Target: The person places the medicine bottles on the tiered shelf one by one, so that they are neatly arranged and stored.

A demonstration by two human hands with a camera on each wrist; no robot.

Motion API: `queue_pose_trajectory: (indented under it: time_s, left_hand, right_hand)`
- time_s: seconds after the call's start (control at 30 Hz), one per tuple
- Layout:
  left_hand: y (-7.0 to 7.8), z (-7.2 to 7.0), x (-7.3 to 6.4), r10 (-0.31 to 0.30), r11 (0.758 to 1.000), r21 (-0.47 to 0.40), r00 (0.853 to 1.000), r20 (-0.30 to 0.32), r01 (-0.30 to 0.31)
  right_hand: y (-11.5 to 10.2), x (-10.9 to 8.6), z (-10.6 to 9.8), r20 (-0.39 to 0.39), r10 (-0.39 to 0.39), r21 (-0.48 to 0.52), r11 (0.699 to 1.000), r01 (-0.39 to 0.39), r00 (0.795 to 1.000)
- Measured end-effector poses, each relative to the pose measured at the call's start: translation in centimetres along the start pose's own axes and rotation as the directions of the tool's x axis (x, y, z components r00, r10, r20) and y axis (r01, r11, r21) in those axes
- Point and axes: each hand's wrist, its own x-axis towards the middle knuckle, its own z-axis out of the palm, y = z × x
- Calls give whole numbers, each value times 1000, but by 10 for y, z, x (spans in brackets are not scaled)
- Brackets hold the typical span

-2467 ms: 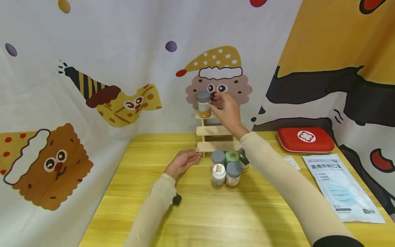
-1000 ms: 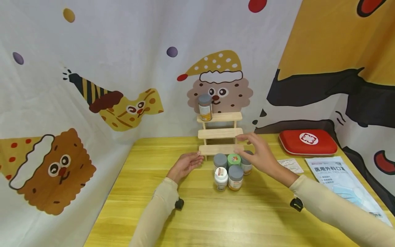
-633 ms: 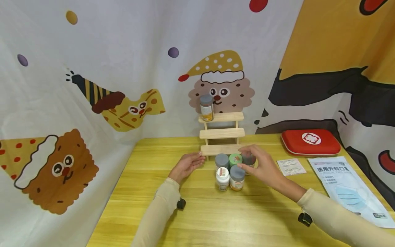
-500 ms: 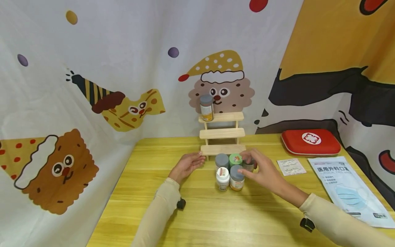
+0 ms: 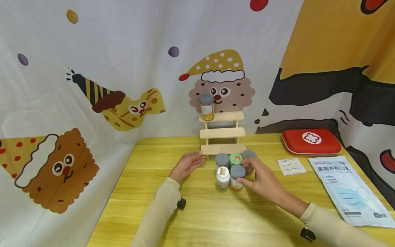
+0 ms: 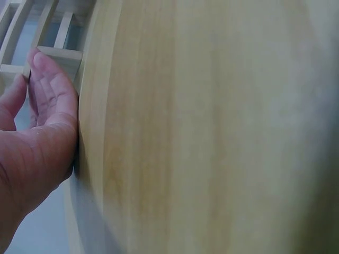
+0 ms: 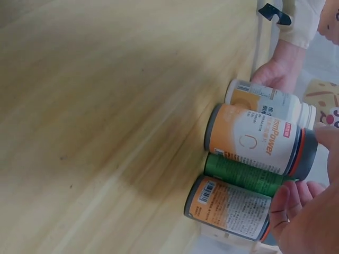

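Observation:
My left hand point(image 5: 188, 164) pinches the left end of the lowest step of a three-tier wooden stand point(image 5: 223, 149); in the left wrist view its thumb and fingers lie on either side of the wood. The right hand point(image 5: 262, 176) has thumb and fingertips around the grey lid of the front pill bottle point(image 7: 254, 137), which has an orange and white label. Close around it stand a small white bottle point(image 5: 223, 178), a green-lidded bottle point(image 7: 243, 173) and two more grey-lidded bottles point(image 5: 222, 160). Another grey-lidded bottle point(image 5: 207, 108) sits on the stand's top tier, at left.
On the right side of the wooden table point(image 5: 197, 219) lie a red zipped first-aid case point(image 5: 311, 142), a small white packet point(image 5: 291, 166) and a surgical mask pack point(image 5: 350, 192). A cartoon-printed cloth point(image 5: 148, 61) hangs behind the stand.
My right hand let go of the bottle on the top tier, came down to the rear right bottle, then shifted forward to the front grey-lidded one. The left hand stayed at the stand.

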Motion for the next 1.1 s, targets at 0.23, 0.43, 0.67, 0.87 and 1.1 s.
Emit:
queue_pose_trajectory:
  time_s: [0.23, 0.43, 0.67, 0.87, 1.1]
  left_hand:
    - [-4, -2, 3, 1, 1000, -9, 1000, -9, -1]
    - [-4, -2, 1, -2, 1000, -7, 1000, -1, 2]
    - [-2, -2, 1, -4, 1000, 2, 1000, -3, 4]
    - [-3, -1, 2, -9, 1000, 2, 1000, -7, 9]
    - [-1, 1, 0, 7, 1000, -4, 1000, -1, -7]
  right_hand:
    - [0, -3, 6, 6, 38, -26, 999, -37, 999]
    - [0, -5, 12, 5, 64, -58, 996, -64, 998]
    - [0, -3, 14, -4, 66, -67, 996, -67, 998]
    - [0, -4, 14, -9, 79, -51, 996, -79, 997]
    - [-2, -4, 17, -21, 96, -38, 995, -97, 995]
